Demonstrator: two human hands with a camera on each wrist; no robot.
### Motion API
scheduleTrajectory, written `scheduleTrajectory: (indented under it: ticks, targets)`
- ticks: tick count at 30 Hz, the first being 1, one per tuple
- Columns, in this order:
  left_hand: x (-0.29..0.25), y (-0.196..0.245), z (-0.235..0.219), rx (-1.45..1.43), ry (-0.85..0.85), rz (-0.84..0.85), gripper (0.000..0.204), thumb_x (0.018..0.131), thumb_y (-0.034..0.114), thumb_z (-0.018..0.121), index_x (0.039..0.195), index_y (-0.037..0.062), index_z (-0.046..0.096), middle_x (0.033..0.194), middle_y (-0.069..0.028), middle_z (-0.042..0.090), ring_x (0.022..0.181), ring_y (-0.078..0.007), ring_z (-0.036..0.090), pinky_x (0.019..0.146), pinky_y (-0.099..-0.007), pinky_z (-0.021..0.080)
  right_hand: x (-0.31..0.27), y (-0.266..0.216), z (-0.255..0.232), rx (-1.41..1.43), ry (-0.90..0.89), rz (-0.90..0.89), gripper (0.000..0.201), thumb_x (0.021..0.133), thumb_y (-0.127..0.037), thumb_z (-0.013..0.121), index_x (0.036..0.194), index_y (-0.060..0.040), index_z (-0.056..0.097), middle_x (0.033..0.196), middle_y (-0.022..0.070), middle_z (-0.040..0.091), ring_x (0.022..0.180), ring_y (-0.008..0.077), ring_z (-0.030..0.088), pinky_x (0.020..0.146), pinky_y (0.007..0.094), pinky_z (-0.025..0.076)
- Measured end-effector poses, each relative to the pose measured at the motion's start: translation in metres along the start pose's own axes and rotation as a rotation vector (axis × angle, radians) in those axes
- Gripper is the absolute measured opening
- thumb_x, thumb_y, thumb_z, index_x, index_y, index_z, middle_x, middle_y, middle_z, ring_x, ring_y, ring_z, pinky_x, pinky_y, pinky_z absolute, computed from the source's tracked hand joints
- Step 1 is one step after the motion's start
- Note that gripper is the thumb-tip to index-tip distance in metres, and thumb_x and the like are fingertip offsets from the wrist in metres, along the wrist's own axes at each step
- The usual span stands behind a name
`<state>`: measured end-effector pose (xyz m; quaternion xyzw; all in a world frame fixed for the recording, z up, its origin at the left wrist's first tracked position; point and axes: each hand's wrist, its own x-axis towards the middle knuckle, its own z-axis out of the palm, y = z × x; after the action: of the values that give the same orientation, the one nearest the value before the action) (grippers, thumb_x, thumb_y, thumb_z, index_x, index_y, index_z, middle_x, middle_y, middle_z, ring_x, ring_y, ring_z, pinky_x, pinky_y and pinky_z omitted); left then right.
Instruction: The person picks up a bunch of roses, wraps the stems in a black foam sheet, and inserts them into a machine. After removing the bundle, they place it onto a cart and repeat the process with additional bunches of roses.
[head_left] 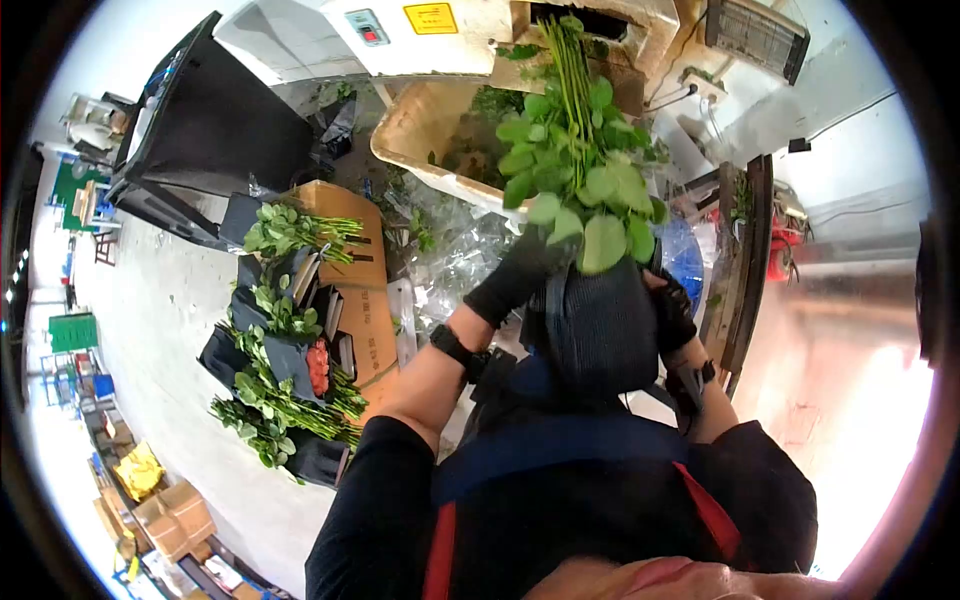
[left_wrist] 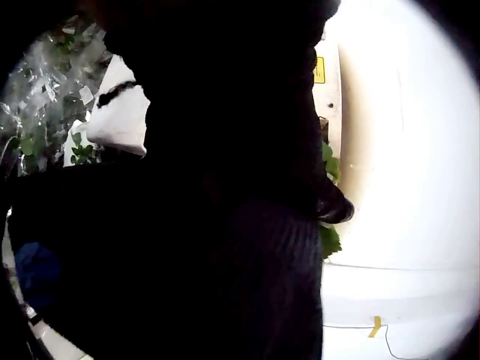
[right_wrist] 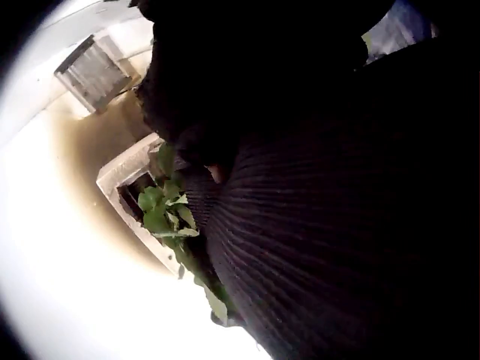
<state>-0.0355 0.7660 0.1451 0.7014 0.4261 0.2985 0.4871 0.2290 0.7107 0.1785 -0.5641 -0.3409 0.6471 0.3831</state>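
A flower bunch with green leaves and long bare stems [head_left: 575, 85] is held up in front of the body, its stem ends toward the opening of a cream machine. Its lower part sits in a black ribbed wrap [head_left: 600, 325], so the blooms are hidden. My left hand [head_left: 525, 268], in a black glove, grips the wrap's left side near the leaves. On the opposite side my gloved right hand [head_left: 672, 312] holds the wrap. Both wrist views are mostly dark; ribbed wrap [right_wrist: 292, 225] and leaves [right_wrist: 165, 214] show in the right one.
The cream machine [head_left: 470, 50] stands ahead, above a tub [head_left: 400, 140] with leaf scraps. Clear plastic litter [head_left: 465, 265] covers the floor. Several wrapped bunches [head_left: 290, 340], one showing coral blooms, lie on cardboard [head_left: 365, 310] at left. A dark board-like stand [head_left: 215, 120] is behind them.
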Motion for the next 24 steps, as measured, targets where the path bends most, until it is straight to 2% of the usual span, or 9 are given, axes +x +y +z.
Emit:
scheduleTrajectory:
  ticks: [4,7,8,12,16,18,21,22,24]
  targets:
    - [0.028,0.001,-0.012,-0.070,0.026,0.116,0.052,0.087,0.016,0.052,0.133,-0.0030,0.039,0.131,-0.0284,0.041,0.122,-0.0392,0.041,0.106,-0.0416,0.033,0.051,-0.004,-0.022,-0.112,0.008,-0.150,0.043,0.082,-0.021,0.065,0.120,-0.0038,0.058,0.099,0.0129,0.068,0.083,0.0172,0.065,0.070,0.0311,0.051]
    - [0.033,0.001,-0.015,0.054,0.019,0.162,0.056,0.085,0.014,0.052,0.134,-0.0068,0.036,0.135,-0.0298,0.037,0.125,-0.0420,0.037,0.107,-0.0422,0.031,0.059,-0.038,-0.019,-1.129,-0.108,-0.556,0.040,0.083,-0.019,0.065,0.119,-0.0039,0.059,0.099,0.0126,0.068,0.083,0.0169,0.065,0.071,0.0312,0.051]
    - [0.037,0.006,-0.021,0.145,-0.015,0.176,0.056,0.085,0.014,0.052,0.134,-0.0066,0.035,0.138,-0.0288,0.034,0.126,-0.0414,0.036,0.108,-0.0423,0.031,0.047,-0.053,-0.012,-1.130,-0.126,-0.601,0.035,0.086,-0.021,0.062,0.115,-0.0003,0.060,0.096,0.0084,0.068,0.082,0.0169,0.064,0.073,0.0312,0.051]
    - [0.036,0.004,-0.036,-0.098,-0.082,0.080,0.056,0.090,0.018,0.052,0.137,-0.0024,0.032,0.137,-0.0234,0.039,0.127,-0.0341,0.039,0.107,-0.0404,0.031,0.034,-0.026,0.007,0.112,0.007,0.102,0.033,0.087,-0.018,0.060,0.115,-0.0013,0.059,0.102,0.0088,0.066,0.088,0.0185,0.063,0.076,0.0315,0.051]
    - [0.038,0.011,-0.046,-0.567,-0.144,-0.104,0.063,0.086,0.021,0.066,0.138,0.0025,0.035,0.131,-0.0135,0.050,0.119,-0.0229,0.048,0.102,-0.0348,0.037,0.040,-0.010,0.022,0.064,0.060,0.103,0.030,0.090,-0.019,0.057,0.112,0.0008,0.059,0.103,0.0079,0.065,0.091,0.0185,0.061,0.077,0.0319,0.049]
    - [0.054,-0.017,-0.057,-0.090,-0.122,0.129,0.057,0.084,0.021,0.068,0.132,0.0017,0.042,0.127,-0.0128,0.053,0.115,-0.0231,0.051,0.100,-0.0347,0.039,0.048,-0.025,0.040,-0.057,0.081,-0.080,0.034,0.087,-0.022,0.062,0.112,0.0011,0.059,0.101,0.0077,0.064,0.088,0.0174,0.059,0.077,0.0298,0.048]
    - [0.104,0.006,-0.086,-0.347,-0.013,-0.018,0.043,0.085,0.021,0.065,0.121,0.0000,0.053,0.118,-0.0136,0.058,0.109,-0.0256,0.055,0.096,-0.0359,0.043,0.101,-0.043,0.034,0.009,-0.046,-0.268,0.049,0.085,-0.030,0.064,0.121,-0.0001,0.053,0.113,0.0099,0.059,0.099,0.0189,0.057,0.085,0.0290,0.046]
    - [0.123,0.003,-0.096,-0.439,-0.008,-0.060,0.040,0.088,0.022,0.062,0.120,-0.0001,0.053,0.117,-0.0147,0.058,0.109,-0.0262,0.054,0.094,-0.0364,0.043,0.128,-0.050,0.029,0.220,-0.041,-0.208,0.051,0.086,-0.031,0.063,0.124,-0.0007,0.051,0.118,0.0104,0.057,0.104,0.0194,0.056,0.088,0.0292,0.046]
    - [0.183,-0.038,-0.117,0.155,0.018,0.414,0.032,0.093,0.018,0.051,0.119,0.0002,0.055,0.116,-0.0154,0.059,0.106,-0.0251,0.055,0.091,-0.0349,0.045,0.173,-0.086,0.024,-0.031,-0.023,-0.351,0.051,0.090,-0.030,0.056,0.131,-0.0018,0.046,0.125,0.0096,0.054,0.109,0.0186,0.054,0.092,0.0300,0.044]
